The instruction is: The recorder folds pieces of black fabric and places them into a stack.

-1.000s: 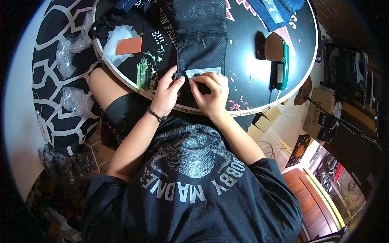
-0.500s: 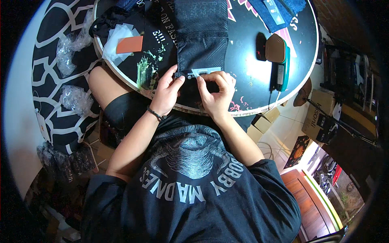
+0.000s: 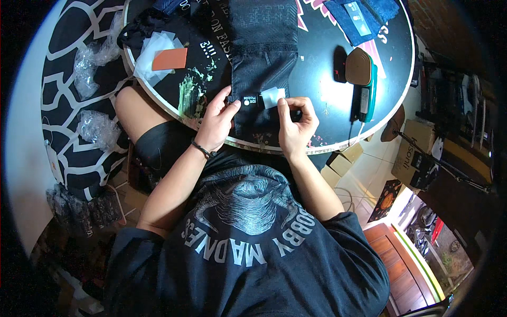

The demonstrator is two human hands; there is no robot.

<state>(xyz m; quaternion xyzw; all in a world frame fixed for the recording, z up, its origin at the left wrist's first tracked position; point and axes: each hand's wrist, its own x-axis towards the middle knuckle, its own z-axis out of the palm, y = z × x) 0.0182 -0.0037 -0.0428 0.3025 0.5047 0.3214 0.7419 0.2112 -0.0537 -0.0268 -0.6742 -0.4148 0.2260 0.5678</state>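
A black patterned cloth (image 3: 264, 66) lies lengthwise over the near part of the round table. My left hand (image 3: 216, 121) pinches its lower left edge between thumb and fingers. Beside that thumb, a small white print (image 3: 249, 100) shows uncovered on the cloth. My right hand (image 3: 297, 127) grips a translucent film (image 3: 272, 97) by its right end, thumb against fingers. The film is curled back, with its left edge at the cloth just right of the print; whether that edge still sticks there I cannot tell.
On the right of the black round table (image 3: 325, 124) rests a teal hand iron (image 3: 364, 84), its cord running off the near edge. Folded blue cloth (image 3: 364, 29) with a film strip lies beyond. Left are translucent sheets (image 3: 145, 62), an orange card (image 3: 170, 58) and crumpled plastic (image 3: 99, 131).
My right hand has drawn to the right with the film, which has folded back and uncovered the white print. My left hand has stayed on the cloth's edge.
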